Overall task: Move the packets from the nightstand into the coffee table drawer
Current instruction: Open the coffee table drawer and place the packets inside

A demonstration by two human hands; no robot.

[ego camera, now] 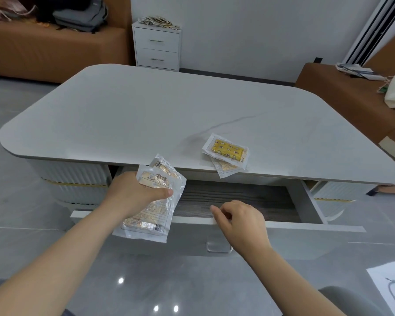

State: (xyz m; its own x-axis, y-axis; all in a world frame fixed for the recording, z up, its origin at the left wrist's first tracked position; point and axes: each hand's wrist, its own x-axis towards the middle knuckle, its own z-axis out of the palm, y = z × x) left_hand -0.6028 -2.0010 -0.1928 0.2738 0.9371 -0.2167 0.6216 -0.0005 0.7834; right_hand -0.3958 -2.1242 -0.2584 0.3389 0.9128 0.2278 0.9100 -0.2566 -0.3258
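My left hand (135, 192) grips a bunch of clear packets (154, 208) with orange print, held over the left end of the open coffee table drawer (237, 199). My right hand (240, 221) rests on the drawer's front edge with its fingers curled over the rim. The dark wood-grain drawer floor shows nothing lying on it. Two more packets (226, 153), the top one yellow, lie on the coffee table (146, 115) near its front edge. A heap of packets (159, 22) sits on the white nightstand (156, 47) at the back wall.
A brown sofa (43, 46) with a grey bag stands at the back left. A brown bench (351, 94) with papers and a cream object is at the right. A metal handle (219, 247) hangs on the drawer front. Glossy grey floor surrounds the table.
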